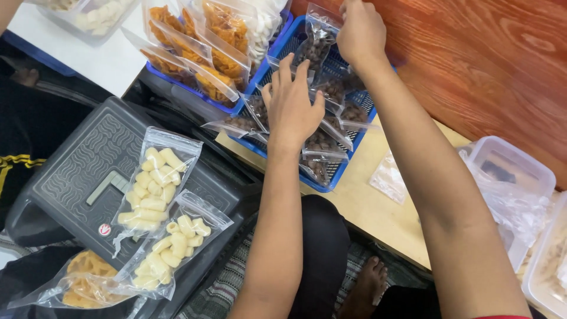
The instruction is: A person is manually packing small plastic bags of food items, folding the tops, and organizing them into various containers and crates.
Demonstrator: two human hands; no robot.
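Lying nearest, at seven o'clock: two bags of pale tube snacks (155, 189). Pressing left hand (290, 103) open-fingered on dark-snack packets (322, 145); pinching right hand (360, 32) on clear packet (319, 38) over blue basket (331, 183), at twelve o'clock

Bags (322, 44) are clear glossy plastic film, crinkly, with shine along the seal strips. Blue basket (345, 159) looks like hard plastic mesh, semi-matt. The stool (77, 171) is dark grey moulded plastic with a wavy ribbed texture on top, matt. Bench (378, 207) is pale, smooth, looks like laminated wood. Floor (502, 59) is reddish wood-grain, pretty glossy. Tubs (514, 162) on the right are cloudy translucent plastic.
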